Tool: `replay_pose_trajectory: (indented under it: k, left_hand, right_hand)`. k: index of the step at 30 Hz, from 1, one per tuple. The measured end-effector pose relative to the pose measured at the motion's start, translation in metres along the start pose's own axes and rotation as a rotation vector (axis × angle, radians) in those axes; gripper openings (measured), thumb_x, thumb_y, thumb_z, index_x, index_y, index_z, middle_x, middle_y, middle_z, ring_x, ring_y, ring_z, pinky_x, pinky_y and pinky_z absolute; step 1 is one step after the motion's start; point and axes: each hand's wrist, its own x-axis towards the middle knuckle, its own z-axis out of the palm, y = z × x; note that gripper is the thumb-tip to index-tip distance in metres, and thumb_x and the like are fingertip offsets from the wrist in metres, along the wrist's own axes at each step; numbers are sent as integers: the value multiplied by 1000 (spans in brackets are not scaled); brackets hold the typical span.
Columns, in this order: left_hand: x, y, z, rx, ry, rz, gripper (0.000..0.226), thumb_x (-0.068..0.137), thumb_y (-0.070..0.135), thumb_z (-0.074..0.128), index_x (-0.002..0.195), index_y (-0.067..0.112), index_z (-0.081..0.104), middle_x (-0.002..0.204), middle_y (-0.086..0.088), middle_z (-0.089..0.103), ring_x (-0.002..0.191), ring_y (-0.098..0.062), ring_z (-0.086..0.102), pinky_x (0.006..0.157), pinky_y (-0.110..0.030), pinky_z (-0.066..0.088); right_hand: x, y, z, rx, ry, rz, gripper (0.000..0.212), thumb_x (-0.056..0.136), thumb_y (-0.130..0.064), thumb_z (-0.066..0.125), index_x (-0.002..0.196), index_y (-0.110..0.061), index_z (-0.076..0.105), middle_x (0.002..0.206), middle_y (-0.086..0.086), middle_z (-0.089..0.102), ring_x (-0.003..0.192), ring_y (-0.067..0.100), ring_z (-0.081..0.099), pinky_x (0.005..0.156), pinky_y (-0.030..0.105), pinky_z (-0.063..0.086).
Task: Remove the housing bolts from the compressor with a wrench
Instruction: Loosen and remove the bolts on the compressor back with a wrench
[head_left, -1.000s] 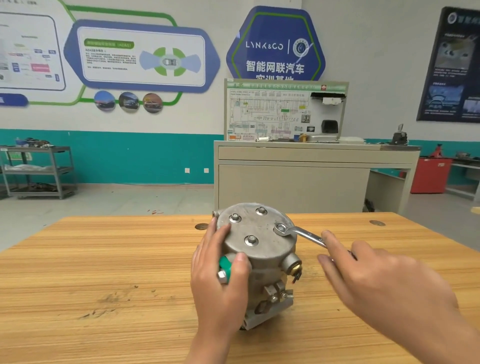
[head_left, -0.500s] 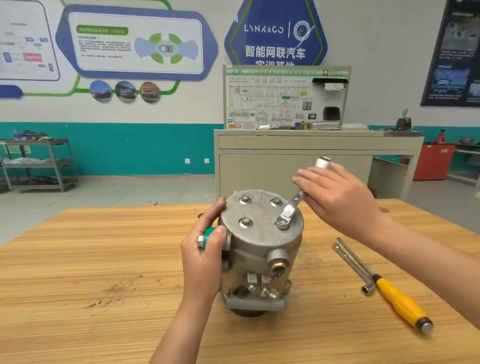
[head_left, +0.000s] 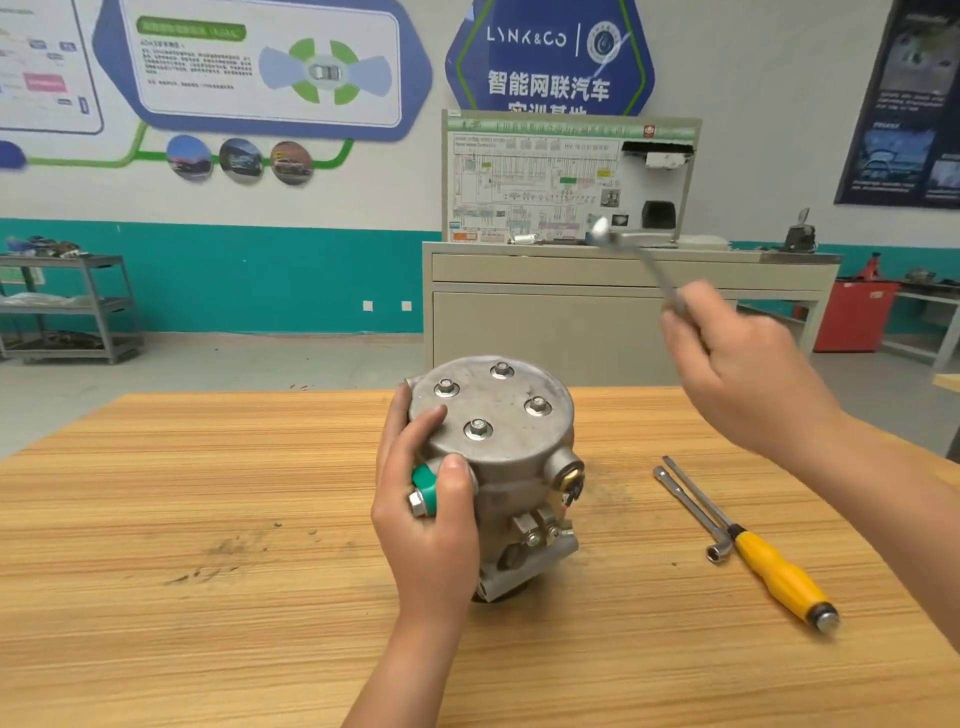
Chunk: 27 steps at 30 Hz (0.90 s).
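Head view: grey cylindrical metal compressor (head_left: 511, 447) stands on the wooden surface (head_left: 208, 467), left hand (head_left: 426, 525) fingers curled round its side, right hand (head_left: 748, 374) gripping the silver wrench (head_left: 639, 260) aloft. Seated crookedly on a hex bolt (head_left: 478, 429), it could slip, rounding the head.

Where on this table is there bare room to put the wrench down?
Widest bare wood: the table left of the left hand and compressor. Also the near strip between that forearm and the yellow-handled screwdriver. Crowded right of the compressor, where it and the L-shaped key lie.
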Motion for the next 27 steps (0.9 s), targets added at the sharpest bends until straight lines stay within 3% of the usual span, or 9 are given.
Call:
replay_pose_trajectory:
  k: [4, 8, 12, 16, 18, 19, 21, 23, 27]
  left_hand:
    - [-3, 3, 3, 16, -10, -7, 40, 72, 39, 44, 108, 30, 60, 134, 20, 46, 126, 8, 41, 98, -12, 38]
    - [-6, 3, 6, 46, -31, -13, 41, 72, 41, 44, 109, 32, 58, 137, 19, 44, 129, 7, 38, 105, -31, 41]
    - [-8, 4, 9, 67, -44, -21, 42, 72, 42, 44, 111, 32, 57, 139, 19, 42, 131, 3, 38, 105, -46, 40]
    - [-15, 7, 14, 126, -56, -1, 39, 74, 42, 45, 111, 36, 55, 145, 14, 37, 136, -5, 33, 105, -49, 38]
    - [-17, 7, 15, 136, -68, 1, 39, 74, 42, 46, 111, 39, 54, 146, 15, 36, 137, -7, 32, 105, -50, 39]
    - [-16, 7, 15, 137, -72, 0, 39, 73, 43, 46, 112, 38, 54, 145, 16, 36, 137, -7, 32, 104, -50, 39]
    - [-14, 6, 14, 119, -81, -10, 41, 72, 43, 47, 111, 35, 57, 143, 18, 39, 135, -3, 34, 104, -49, 40]
    - [-9, 5, 13, 75, -96, -32, 42, 69, 42, 48, 109, 32, 60, 138, 22, 43, 131, 4, 37, 104, -46, 41]
    - [1, 4, 12, 12, -113, -56, 40, 65, 41, 48, 100, 29, 65, 128, 25, 51, 124, 8, 44, 103, -31, 43]
  right_hand:
    - [-30, -10, -12, -429, -427, -6, 30, 91, -44, 15, 104, -31, 38, 65, -5, 55, 59, 15, 54, 54, 33, 49]
    - [-37, -17, -14, -504, -472, -11, 26, 97, -40, 19, 119, -35, 31, 75, -7, 56, 69, 15, 56, 62, 33, 53]
    - [-39, -27, -14, -704, -463, -65, 42, 96, -21, 33, 134, -32, 19, 61, -6, 38, 50, 12, 37, 41, 25, 33]
    - [-50, -51, -6, -808, -531, -6, 70, 90, -3, 36, 144, -11, -7, 62, 0, 27, 47, 16, 29, 39, 27, 20]
    - [-59, -54, -2, -854, -439, -14, 73, 85, -1, 44, 146, -7, 5, 60, 3, 27, 44, 16, 33, 36, 26, 13]
    - [-63, -53, -3, -859, -412, -1, 69, 78, -2, 56, 142, -5, 27, 55, 6, 30, 37, 16, 35, 37, 21, 8]
    - [-66, -37, -6, -714, -196, -60, 44, 64, -5, 74, 107, -1, 66, 41, 8, 36, 23, 17, 33, 45, 11, 8]
    - [-64, -11, -3, -640, -28, -166, 23, 77, -15, 62, 95, -5, 73, 40, 4, 40, 24, 17, 32, 40, 12, 13]
    - [-36, 33, 18, -480, 85, -345, 33, 86, -12, 44, 106, -5, 70, 55, 7, 56, 44, 24, 52, 46, 31, 45]
